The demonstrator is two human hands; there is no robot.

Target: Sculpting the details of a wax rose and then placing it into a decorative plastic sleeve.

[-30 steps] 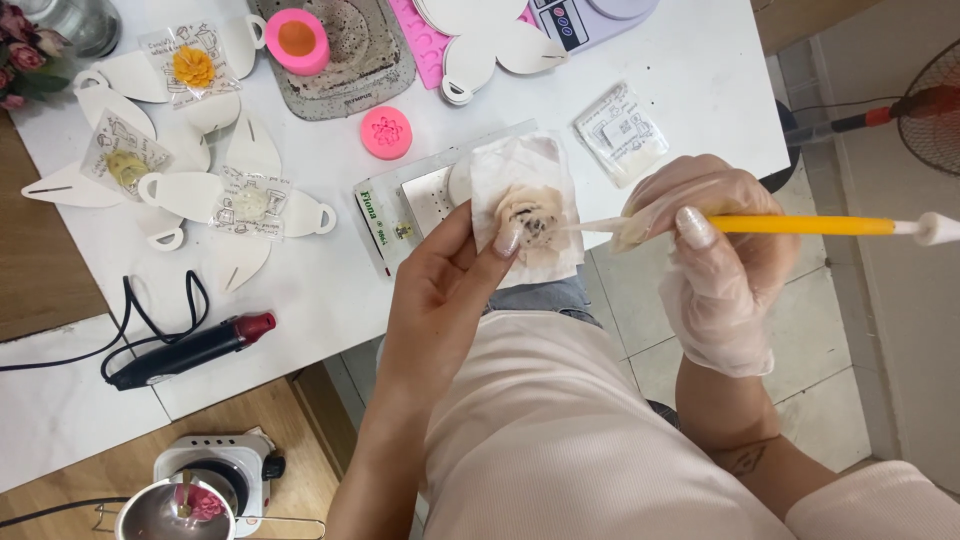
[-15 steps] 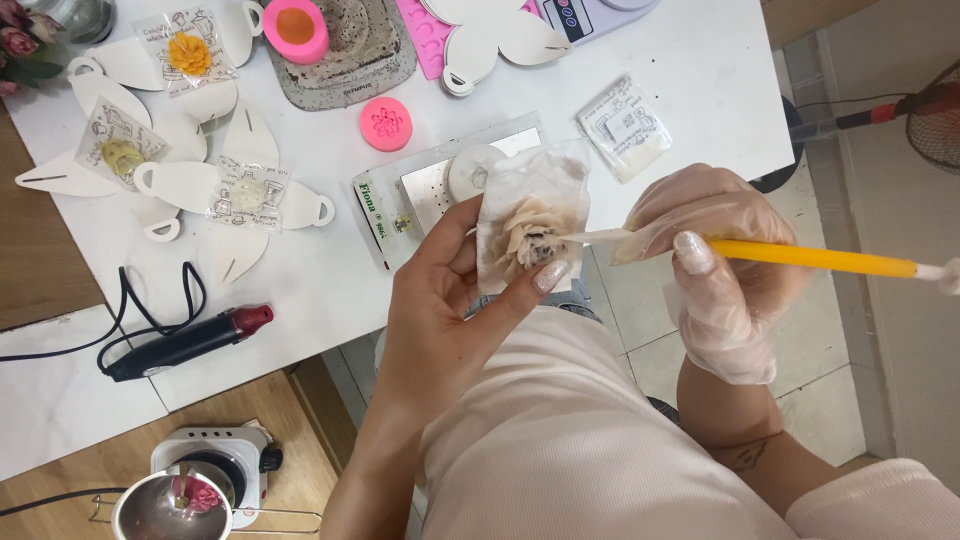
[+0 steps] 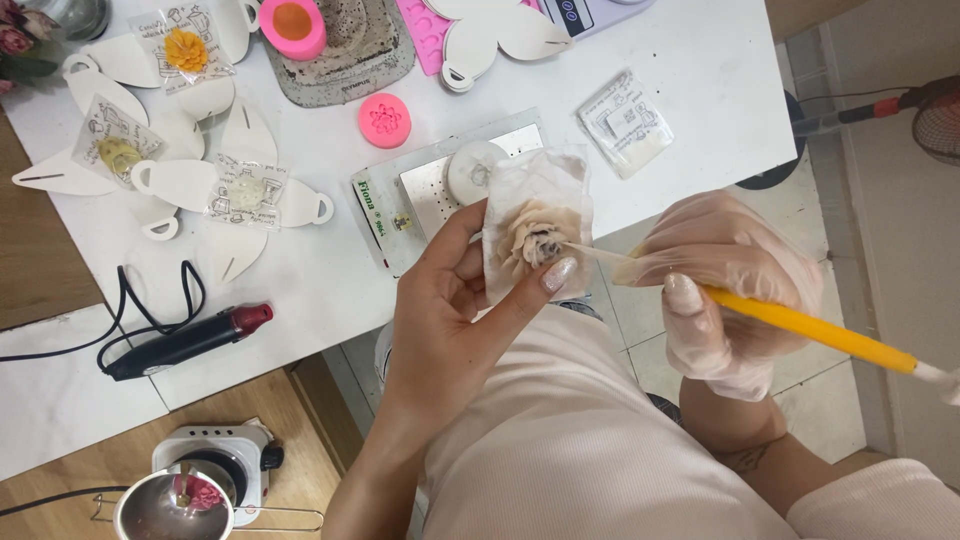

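My left hand (image 3: pixel 455 320) holds a cream flower-shaped piece (image 3: pixel 535 235) lying on a white tissue (image 3: pixel 520 185), thumb pressed on the tissue's lower edge. My right hand (image 3: pixel 725 290), in a clear plastic glove, grips a yellow-handled tool (image 3: pixel 810 330) whose thin tip touches the right side of the flower. Both hands hover over the table's front edge, above my lap.
The white table (image 3: pixel 700 60) carries a metal plate with a white round piece (image 3: pixel 475 170), a pink mould (image 3: pixel 384 120), a pink cup (image 3: pixel 292 25), packaged flowers on white leaf-shaped cards (image 3: pixel 245 190) and a sachet (image 3: pixel 625 122). A black-and-red heat tool (image 3: pixel 185 342) and a small burner (image 3: pixel 215 465) lie lower left.
My left hand has tilted the tissue and flower more upright and slightly right. My right hand has shifted down and left, keeping the tool tip at the flower.
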